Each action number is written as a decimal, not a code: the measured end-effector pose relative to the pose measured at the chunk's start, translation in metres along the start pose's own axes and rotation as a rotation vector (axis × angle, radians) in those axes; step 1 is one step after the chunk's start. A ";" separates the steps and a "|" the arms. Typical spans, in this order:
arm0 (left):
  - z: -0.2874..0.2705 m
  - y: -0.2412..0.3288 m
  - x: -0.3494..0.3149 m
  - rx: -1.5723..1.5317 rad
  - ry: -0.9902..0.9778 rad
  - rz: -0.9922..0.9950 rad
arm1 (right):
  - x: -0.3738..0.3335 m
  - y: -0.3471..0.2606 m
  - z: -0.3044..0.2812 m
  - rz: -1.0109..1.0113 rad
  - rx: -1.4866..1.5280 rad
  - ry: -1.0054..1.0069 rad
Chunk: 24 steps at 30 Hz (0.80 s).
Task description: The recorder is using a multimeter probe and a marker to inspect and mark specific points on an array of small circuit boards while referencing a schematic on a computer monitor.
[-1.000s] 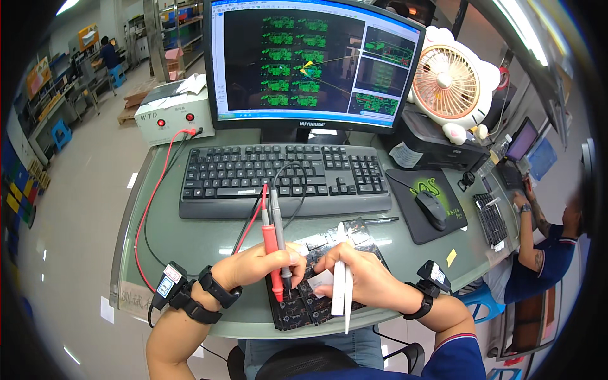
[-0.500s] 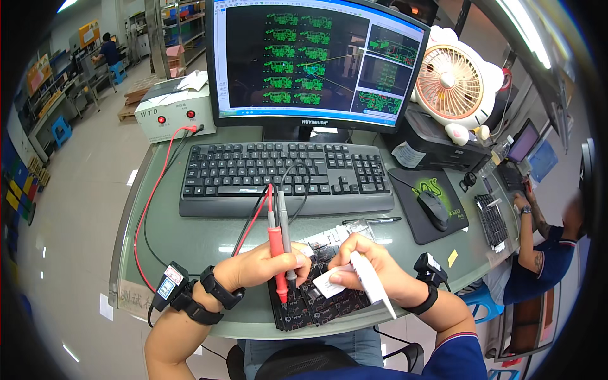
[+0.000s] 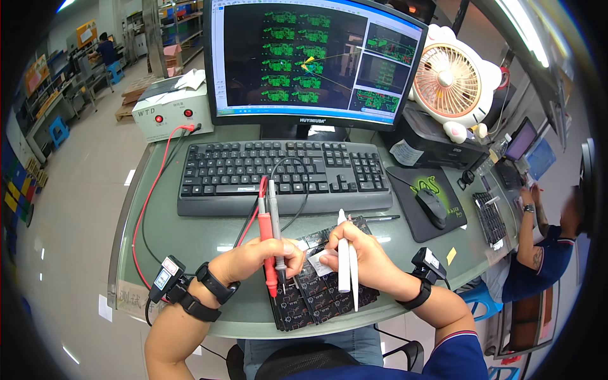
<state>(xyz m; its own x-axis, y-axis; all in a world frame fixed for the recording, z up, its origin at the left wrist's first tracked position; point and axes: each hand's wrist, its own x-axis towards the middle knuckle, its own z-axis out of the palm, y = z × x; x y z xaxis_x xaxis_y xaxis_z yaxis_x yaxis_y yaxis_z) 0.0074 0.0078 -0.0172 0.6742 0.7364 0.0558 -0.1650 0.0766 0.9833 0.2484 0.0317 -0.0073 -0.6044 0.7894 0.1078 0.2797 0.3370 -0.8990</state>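
My left hand [image 3: 253, 258] grips two test probes [image 3: 269, 234], one red and one grey, side by side with their tips down on a black circuit board panel [image 3: 316, 294] lying at the desk's near edge. Red and black leads run from the probes up over the keyboard. My right hand [image 3: 358, 253] holds a white pen-shaped tool [image 3: 344, 253] upright over the board, and its fingers pinch a small white paper slip [image 3: 320, 261] against the panel.
A black keyboard [image 3: 285, 174] lies behind the board, below a monitor [image 3: 316, 60] showing green board layouts. A white test box [image 3: 171, 111] stands back left. Mouse [image 3: 432, 208] on its pad right, a pink fan [image 3: 453, 79] back right. Another person [image 3: 544, 247] sits at right.
My right hand turned the white tool from slanting outward back to upright and drew in toward my left hand. The probes stayed on the board.
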 end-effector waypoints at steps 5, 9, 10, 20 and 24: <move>0.008 0.004 -0.001 0.026 0.018 -0.022 | 0.002 -0.007 -0.005 -0.068 -0.215 0.045; 0.010 0.001 0.000 0.058 0.039 -0.060 | -0.008 -0.011 -0.021 -0.140 -0.091 0.181; 0.011 0.002 -0.001 0.102 0.027 -0.055 | -0.015 -0.015 -0.026 -0.114 0.000 0.139; 0.010 -0.004 0.001 0.200 -0.017 0.009 | -0.031 -0.014 0.006 -0.296 -0.106 -0.044; 0.014 0.000 -0.001 0.185 0.013 -0.051 | -0.028 -0.019 0.011 -0.286 -0.134 -0.066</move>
<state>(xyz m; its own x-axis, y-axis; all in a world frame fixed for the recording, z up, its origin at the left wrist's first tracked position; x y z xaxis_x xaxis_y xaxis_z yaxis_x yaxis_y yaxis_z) 0.0168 -0.0018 -0.0151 0.6690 0.7433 0.0038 0.0056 -0.0102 0.9999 0.2516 -0.0025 0.0021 -0.7188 0.6193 0.3161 0.1845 0.6081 -0.7721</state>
